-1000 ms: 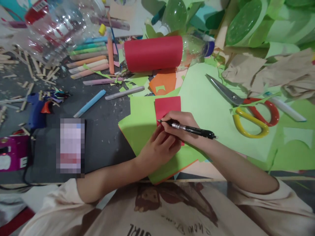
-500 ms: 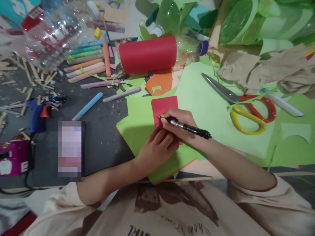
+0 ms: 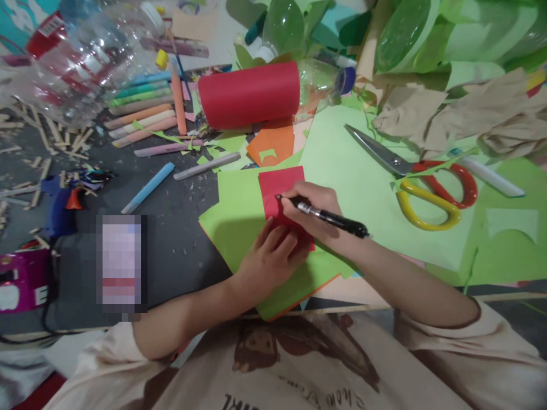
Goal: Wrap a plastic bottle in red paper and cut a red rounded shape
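Note:
My right hand [image 3: 315, 206] grips a black pen [image 3: 337, 221] with its tip on a small red sheet of paper [image 3: 277, 179]. Around the tip a faint mark seems to show on the red sheet. My left hand [image 3: 272, 259] lies on the lower part of that sheet, fingers spread and stretched out, holding it down. Part of the red sheet is hidden under both hands. Beneath it is a stack of light green paper [image 3: 237, 196], with an orange edge showing below.
Scissors [image 3: 401, 165] lie right on pale green paper. Behind is a bottle wrapped in red paper [image 3: 250, 94]. Several markers [image 3: 149, 187], a blue glue gun [image 3: 60, 205] and a blurred phone-like object [image 3: 119, 262] lie left. Clear plastic bottles [image 3: 98, 62] and wood sticks fill the far left.
The pen tip has shifted slightly up and to the right on the red sheet. My left hand stays nearly in place. The whole view has moved a little.

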`<state>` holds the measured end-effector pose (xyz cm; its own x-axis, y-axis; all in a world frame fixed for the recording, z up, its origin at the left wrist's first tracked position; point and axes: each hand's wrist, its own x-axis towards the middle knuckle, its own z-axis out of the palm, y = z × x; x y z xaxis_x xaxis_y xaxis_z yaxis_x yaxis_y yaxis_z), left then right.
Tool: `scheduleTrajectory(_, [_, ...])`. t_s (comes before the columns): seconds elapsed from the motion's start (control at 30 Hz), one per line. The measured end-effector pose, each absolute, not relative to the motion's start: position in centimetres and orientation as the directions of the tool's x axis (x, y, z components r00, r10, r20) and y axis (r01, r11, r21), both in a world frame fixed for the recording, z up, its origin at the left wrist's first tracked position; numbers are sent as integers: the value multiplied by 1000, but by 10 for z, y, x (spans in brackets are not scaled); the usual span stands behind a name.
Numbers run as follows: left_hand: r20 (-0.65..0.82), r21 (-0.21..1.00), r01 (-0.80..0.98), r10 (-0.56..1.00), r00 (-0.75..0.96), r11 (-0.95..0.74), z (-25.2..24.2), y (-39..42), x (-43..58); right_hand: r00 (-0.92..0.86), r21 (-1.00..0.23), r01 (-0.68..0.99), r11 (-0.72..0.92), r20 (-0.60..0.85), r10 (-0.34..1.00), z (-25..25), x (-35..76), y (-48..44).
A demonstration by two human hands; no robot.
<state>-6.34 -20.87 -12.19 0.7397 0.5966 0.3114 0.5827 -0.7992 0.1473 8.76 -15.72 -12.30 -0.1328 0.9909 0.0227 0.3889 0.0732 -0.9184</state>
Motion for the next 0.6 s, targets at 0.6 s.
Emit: scheduleTrajectory(0.6, [315, 125, 591, 597, 738, -797, -121, -210, -63, -53, -929, 364, 63, 47, 997, -117, 94, -158])
